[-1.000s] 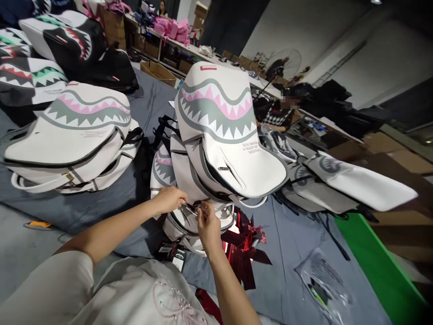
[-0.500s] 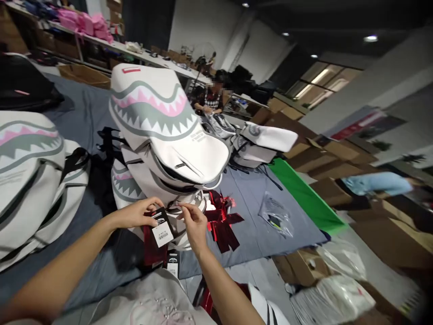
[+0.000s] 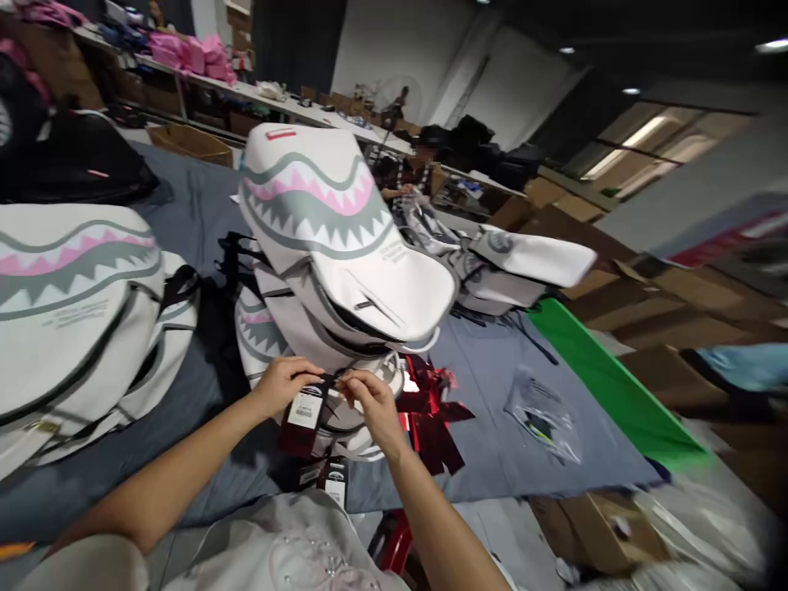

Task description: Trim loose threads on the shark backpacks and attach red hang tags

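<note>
My left hand (image 3: pixel 288 386) pinches the top of a black hang tag (image 3: pixel 306 406) with a white barcode label. Close beside it, my right hand (image 3: pixel 374 404) has thumb and fingers pressed together at the tag's upper corner; what lies between them is too small to make out. Both hands are in front of a stack of white backpacks (image 3: pixel 320 197) printed with grey and pink jagged teeth. A dark red tag (image 3: pixel 299 437) hangs behind the black one. Lower down, another tag with a white label (image 3: pixel 336 486) hangs at the table edge.
Shiny red strips (image 3: pixel 438 431) and a clear plastic bag (image 3: pixel 542 419) lie on the grey cloth table (image 3: pixel 486 460). More white backpacks stand left (image 3: pixel 67 328) and farther back (image 3: pixel 523 263). A green panel (image 3: pixel 609 386) borders the right side, with cardboard boxes beyond. A person sits behind.
The black tag, tilted before, now hangs straighter, and my left hand has shifted to its top edge. My hands are closer together. The view has swung slightly left.
</note>
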{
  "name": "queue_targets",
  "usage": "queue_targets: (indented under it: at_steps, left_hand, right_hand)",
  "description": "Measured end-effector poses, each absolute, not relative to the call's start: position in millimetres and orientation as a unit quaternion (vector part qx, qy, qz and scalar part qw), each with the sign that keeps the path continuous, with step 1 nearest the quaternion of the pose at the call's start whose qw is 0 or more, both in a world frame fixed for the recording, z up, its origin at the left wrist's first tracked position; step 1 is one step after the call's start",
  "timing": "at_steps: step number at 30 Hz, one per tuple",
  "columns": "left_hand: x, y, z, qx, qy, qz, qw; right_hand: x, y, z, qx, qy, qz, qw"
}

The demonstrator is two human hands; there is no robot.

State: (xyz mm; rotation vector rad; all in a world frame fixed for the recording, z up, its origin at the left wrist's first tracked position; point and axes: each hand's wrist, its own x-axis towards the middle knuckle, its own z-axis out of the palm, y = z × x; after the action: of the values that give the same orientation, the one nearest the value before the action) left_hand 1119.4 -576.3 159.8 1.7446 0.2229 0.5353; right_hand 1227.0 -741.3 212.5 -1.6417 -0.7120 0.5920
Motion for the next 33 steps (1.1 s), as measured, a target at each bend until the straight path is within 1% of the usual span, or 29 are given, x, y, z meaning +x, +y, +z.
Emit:
queue_targets:
  at_steps: [3,5,7,9,13,14,16,17,19,23,26,28,33]
  left_hand:
    - [1116.3,-574.2,168.6,0.828,0.040,0.281,0.483]
    - [1115.1,-574.2,173.4,0.865,0.026,0.289,0.409]
    - [1115.1,-576.9,175.2,0.880,0.025,0.281,0.381]
    - [1116.8,-582.2,173.4,0.866,0.016,0.257,0.428]
    - [1125.1,-591.9,162.6,0.725,0.041,0.182,0.663]
    - [1126.8,-592.8,160.1,0.689,0.056,0.169,0.703]
    - [1127.9,-592.6,157.5,0.662,0.074,0.162,0.728]
    - [1127.3,-591.7,157.6,0.672,0.076,0.164,0.718]
    - [1124.5,-588.8,159.5,0.717,0.078,0.177,0.670]
    - [1118.1,-582.6,164.8,0.806,0.084,0.186,0.556]
    - [1115.6,-582.4,166.8,0.844,0.086,0.170,0.501]
    - [1115.7,-584.0,167.1,0.854,0.087,0.163,0.486]
    - [1119.4,-587.4,168.0,0.879,0.083,0.150,0.445]
  right_hand:
    - [1231.9,-741.8,210.0,-0.714,-0.321,0.270,0.561]
    - [1236.9,-742.7,207.9,-0.725,-0.340,0.267,0.537]
    - [1242.2,-744.3,206.4,-0.732,-0.362,0.271,0.509]
    - [1247.1,-746.1,205.8,-0.740,-0.375,0.282,0.482]
    - [1255.0,-745.4,205.9,-0.764,-0.358,0.282,0.456]
    - [1255.9,-744.1,206.3,-0.768,-0.351,0.274,0.460]
    - [1255.3,-740.8,208.3,-0.769,-0.347,0.265,0.466]
    - [1254.0,-739.1,210.0,-0.770,-0.354,0.261,0.463]
    - [1249.9,-735.9,214.7,-0.776,-0.400,0.238,0.426]
    - [1241.5,-731.7,224.8,-0.781,-0.542,0.122,0.287]
    - [1236.6,-732.3,228.5,-0.781,-0.585,0.075,0.206]
    - [1235.1,-734.3,228.3,-0.779,-0.597,0.062,0.183]
    - [1239.7,-739.9,221.5,-0.750,-0.638,0.031,0.171]
